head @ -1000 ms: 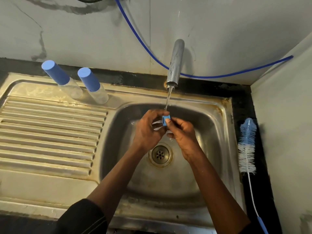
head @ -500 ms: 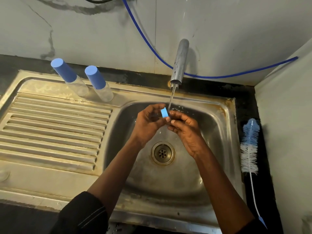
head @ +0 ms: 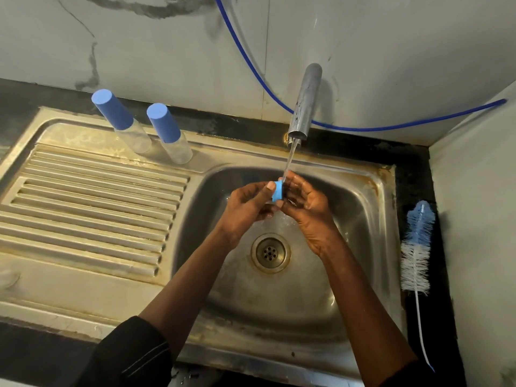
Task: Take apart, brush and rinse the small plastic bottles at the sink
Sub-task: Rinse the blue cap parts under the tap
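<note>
A stainless steel sink [head: 385, 208] set in a dark counter [head: 416, 174] is being viewed from above, with pale stained walls [head: 156, 46] closing it in at the back and right. A blue hose [head: 251, 68] is being run across the back wall behind the tap [head: 305, 99], from which a thin stream of water [head: 290, 156] is being poured into the basin above the drain [head: 270, 252]. A ribbed drainboard [head: 92, 196] is being taken up on the left.

Two clear bottles with blue caps [head: 111, 108] [head: 163, 122] are being kept upright, side by side, at the drainboard's back edge; whether anything is inside cannot be told. A bottle brush [head: 417, 247] with blue and white bristles is being left lying on the counter right of the basin.

A small blue bottle part [head: 277, 191] is being held under the stream, pinched by the left hand [head: 248, 202] with the thumb on its side. The right hand [head: 310, 208] is being kept against it with fingers curled; whether it is gripping cannot be told.
</note>
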